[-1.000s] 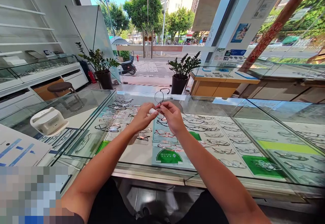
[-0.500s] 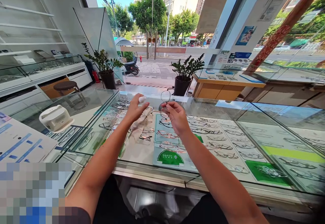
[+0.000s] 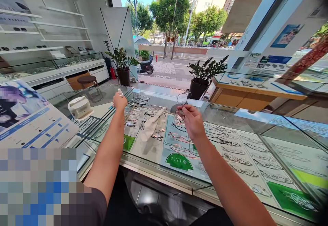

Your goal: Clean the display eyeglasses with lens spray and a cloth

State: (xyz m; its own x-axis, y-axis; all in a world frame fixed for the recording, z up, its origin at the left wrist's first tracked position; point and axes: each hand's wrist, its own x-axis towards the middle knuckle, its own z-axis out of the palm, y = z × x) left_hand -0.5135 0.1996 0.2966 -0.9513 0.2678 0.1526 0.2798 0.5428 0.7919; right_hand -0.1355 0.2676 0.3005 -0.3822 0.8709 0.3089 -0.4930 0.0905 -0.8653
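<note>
My right hand pinches a pair of round, thin-framed eyeglasses, raised on edge above the glass counter. My left hand is closed around a small white bottle with a narrow top, out over the left part of the counter. Only the bottle's upper end shows above the fingers. Between my arms, a pale cleaning cloth lies crumpled on the glass. Rows of eyeglasses are laid out under the counter top.
To the left stand a white box-shaped device and a printed chart. Potted plants flank the glass door beyond the counter. A wooden display case is at the back right, and a round stool at the back left.
My left hand has swung left, away from the eyeglasses, with the white bottle. The cloth now shows fully. My view has turned left; my right hand still holds the eyeglasses up.
</note>
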